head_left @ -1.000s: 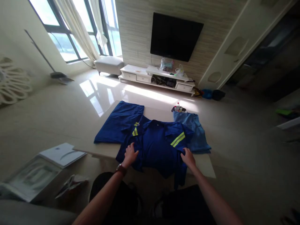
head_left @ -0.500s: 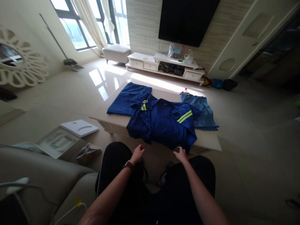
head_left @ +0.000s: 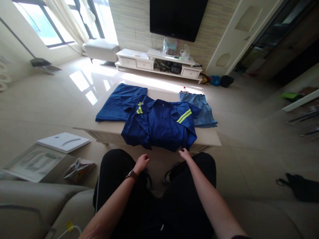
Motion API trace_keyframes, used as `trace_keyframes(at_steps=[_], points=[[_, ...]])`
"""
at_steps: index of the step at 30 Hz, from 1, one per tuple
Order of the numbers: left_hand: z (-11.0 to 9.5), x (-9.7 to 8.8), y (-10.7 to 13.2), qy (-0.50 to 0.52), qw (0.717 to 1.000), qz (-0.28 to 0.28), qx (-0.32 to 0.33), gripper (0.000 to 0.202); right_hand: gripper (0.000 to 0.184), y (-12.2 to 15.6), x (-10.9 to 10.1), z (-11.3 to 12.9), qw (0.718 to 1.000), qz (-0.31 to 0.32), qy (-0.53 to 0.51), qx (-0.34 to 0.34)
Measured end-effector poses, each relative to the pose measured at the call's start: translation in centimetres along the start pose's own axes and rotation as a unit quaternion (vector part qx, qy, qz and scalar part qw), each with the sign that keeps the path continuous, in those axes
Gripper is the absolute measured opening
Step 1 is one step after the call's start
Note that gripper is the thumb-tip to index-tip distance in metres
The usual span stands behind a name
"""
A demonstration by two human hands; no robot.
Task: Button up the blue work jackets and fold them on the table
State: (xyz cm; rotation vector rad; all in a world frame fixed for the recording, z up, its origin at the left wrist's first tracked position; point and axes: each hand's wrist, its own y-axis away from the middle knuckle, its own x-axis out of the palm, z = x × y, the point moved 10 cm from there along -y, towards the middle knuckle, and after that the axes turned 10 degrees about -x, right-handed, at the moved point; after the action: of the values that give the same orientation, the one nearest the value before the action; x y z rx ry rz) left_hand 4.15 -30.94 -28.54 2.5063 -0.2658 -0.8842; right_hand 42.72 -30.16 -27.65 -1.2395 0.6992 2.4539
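A dark blue work shirt (head_left: 161, 121) with yellow-and-grey reflective bands is spread on a low table (head_left: 209, 137), its lower part hanging over the near edge. My left hand (head_left: 142, 162) is above my left knee, fingers curled in, apart from the shirt and with nothing visible in it. My right hand (head_left: 185, 154) is at the shirt's lower right corner, fingers loosely bent and apart; whether they touch the cloth is unclear. Folded dark blue cloth (head_left: 119, 103) lies left of the shirt. Lighter blue folded cloth (head_left: 203, 109) lies to its right, partly under the sleeve.
A small red-capped bottle (head_left: 184, 89) stands behind the lighter cloth. White boxes (head_left: 63, 142) and a crumpled bag (head_left: 78, 169) are on the floor at left. A sofa (head_left: 45, 194) is beside me. Farther off are a TV cabinet (head_left: 142, 68) and a grey stool (head_left: 101, 49).
The view has turned to the right, so the room shifts left in the picture. My right hand has come closer to the shirt's lower right corner. The shirt's hanging edge sits slightly differently there.
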Motion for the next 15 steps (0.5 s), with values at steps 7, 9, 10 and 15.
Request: trace_keyframes(at_steps=[7, 9, 10, 15], points=[[0.2, 0.6, -0.3, -0.028, 0.999, 0.022, 0.002, 0.013, 0.042, -0.4, -3.5, 1.2, 0.993, -0.111, -0.039, -0.027], [0.4, 0.5, -0.3, -0.03, 0.999, 0.021, 0.0, 0.013, 0.04, 0.2, -4.7, 2.1, 0.988, -0.137, -0.047, -0.051], [0.5, 0.4, -0.3, -0.03, 0.999, 0.021, -0.001, 0.013, 0.041, 0.7, -5.4, 2.6, 0.985, -0.155, -0.047, -0.065], [0.0, 0.6, -0.1, -0.008, 1.0, 0.026, 0.008, 0.012, 0.048, 4.0, -6.1, 8.9, 0.956, -0.145, 0.052, -0.25]])
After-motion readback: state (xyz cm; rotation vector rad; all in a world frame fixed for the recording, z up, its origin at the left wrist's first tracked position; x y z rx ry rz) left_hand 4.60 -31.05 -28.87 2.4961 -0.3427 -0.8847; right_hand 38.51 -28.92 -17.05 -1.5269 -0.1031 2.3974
